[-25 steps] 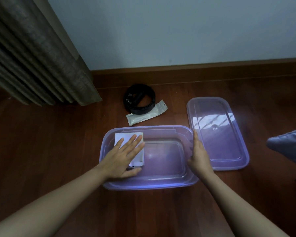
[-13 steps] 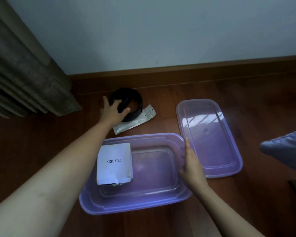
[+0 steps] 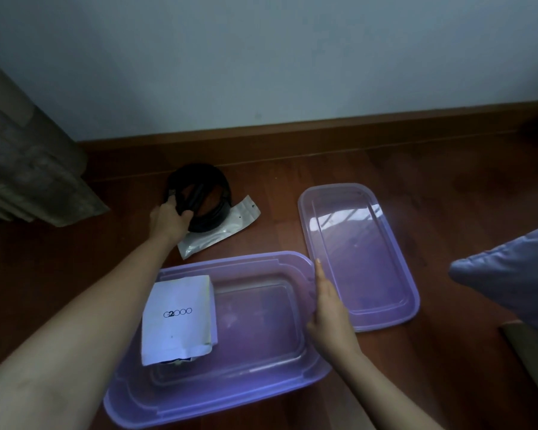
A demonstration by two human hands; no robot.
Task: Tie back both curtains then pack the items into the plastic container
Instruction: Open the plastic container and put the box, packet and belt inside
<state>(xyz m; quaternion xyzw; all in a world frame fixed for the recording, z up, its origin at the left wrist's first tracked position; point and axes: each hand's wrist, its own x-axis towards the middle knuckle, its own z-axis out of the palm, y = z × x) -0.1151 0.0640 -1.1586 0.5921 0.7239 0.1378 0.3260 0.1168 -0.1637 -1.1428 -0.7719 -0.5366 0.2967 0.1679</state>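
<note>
Left grip (image 3: pixel 171 219) clasps the black coil (image 3: pixel 212 220) at its near-left rim.

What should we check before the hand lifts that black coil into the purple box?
1. Left hand grips black coil: ok, fingers curled round its near side.
2. Coil free of the white pouch: not ok, it lies partly on the pouch.
3. Room in purple container beside the white packet: ok.
4. Right hand steadies the container's right rim: ok.
5. Lid off and aside: ok, on the floor to the right.
</note>
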